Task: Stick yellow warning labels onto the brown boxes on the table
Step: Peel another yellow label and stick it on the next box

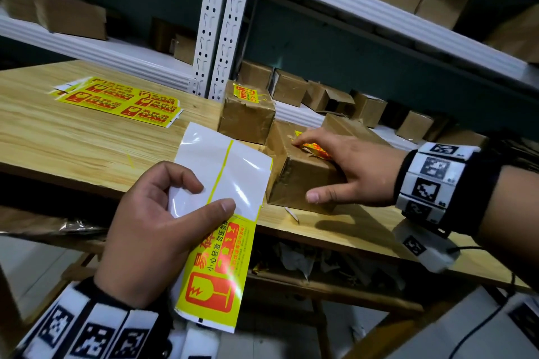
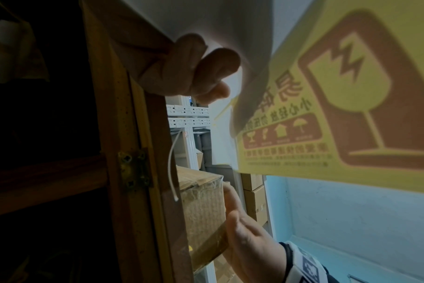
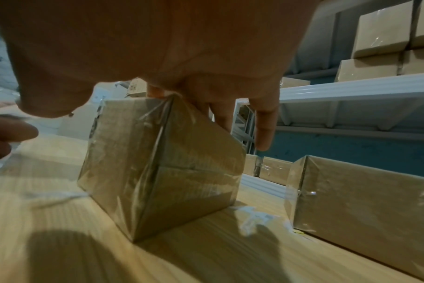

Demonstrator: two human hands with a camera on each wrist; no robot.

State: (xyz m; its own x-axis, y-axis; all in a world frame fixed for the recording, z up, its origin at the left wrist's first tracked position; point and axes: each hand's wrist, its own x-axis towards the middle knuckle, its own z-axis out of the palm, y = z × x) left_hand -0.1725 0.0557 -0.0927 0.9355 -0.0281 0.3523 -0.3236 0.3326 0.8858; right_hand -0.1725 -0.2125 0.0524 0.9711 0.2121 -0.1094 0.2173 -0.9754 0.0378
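Observation:
My left hand (image 1: 210, 198) holds a label sheet (image 1: 224, 166) at the table's front edge, thumb on top and fingers curled behind (image 2: 196, 72). Most of the sheet is bare white backing; one yellow warning label (image 1: 215, 280) remains at its lower end. My right hand (image 1: 320, 166) lies flat on a brown box (image 1: 291, 183), fingers pressing a yellow label (image 1: 316, 150) onto its top, thumb against the front face. In the right wrist view the box (image 3: 162, 162) stands under the palm. Behind it stands a second box (image 1: 248, 119) with a label (image 1: 245, 93) on top.
A third taped box (image 1: 347, 128) sits right of my hand, also seen in the right wrist view (image 3: 363, 201). More label sheets (image 1: 122, 99) lie at the far left of the wooden table (image 1: 73, 137). White metal shelving (image 1: 221, 23) with several cardboard boxes rises behind.

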